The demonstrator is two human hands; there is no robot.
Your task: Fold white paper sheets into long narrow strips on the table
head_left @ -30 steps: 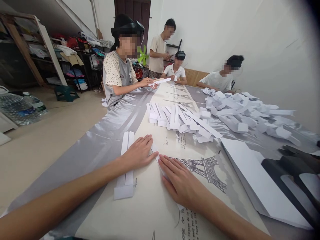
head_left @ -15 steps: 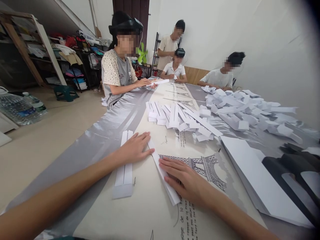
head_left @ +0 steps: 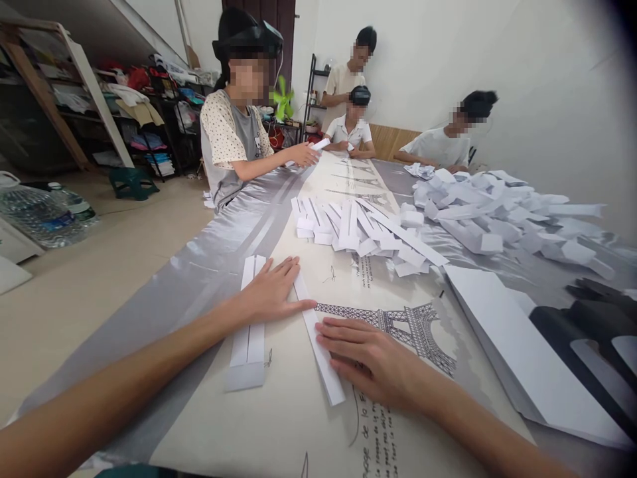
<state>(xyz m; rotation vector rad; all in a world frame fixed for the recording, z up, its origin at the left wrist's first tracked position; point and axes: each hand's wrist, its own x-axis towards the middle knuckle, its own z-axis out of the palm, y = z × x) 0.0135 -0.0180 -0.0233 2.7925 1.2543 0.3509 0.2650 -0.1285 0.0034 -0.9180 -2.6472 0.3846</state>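
My left hand (head_left: 273, 292) lies flat with fingers spread, its fingertips pressing the upper part of a long folded white paper strip (head_left: 318, 348) on the table. My right hand (head_left: 371, 358) also lies flat, fingers stretched out, pressing the strip's right edge near its middle. A second folded strip (head_left: 247, 345) lies just left of it, partly under my left wrist. The strips rest on a glossy table cover printed with an Eiffel Tower (head_left: 413, 332).
A row of folded strips (head_left: 358, 229) and a big loose heap of them (head_left: 497, 216) lie farther along the table. A stack of white sheets (head_left: 512, 345) sits at right. Several other people sit or stand at the far end. Water bottles (head_left: 40, 216) lie on the floor at left.
The paper strip has emerged from under my hands and now lies folded narrow; my right hand slid down along its edge while my left stayed at its top.
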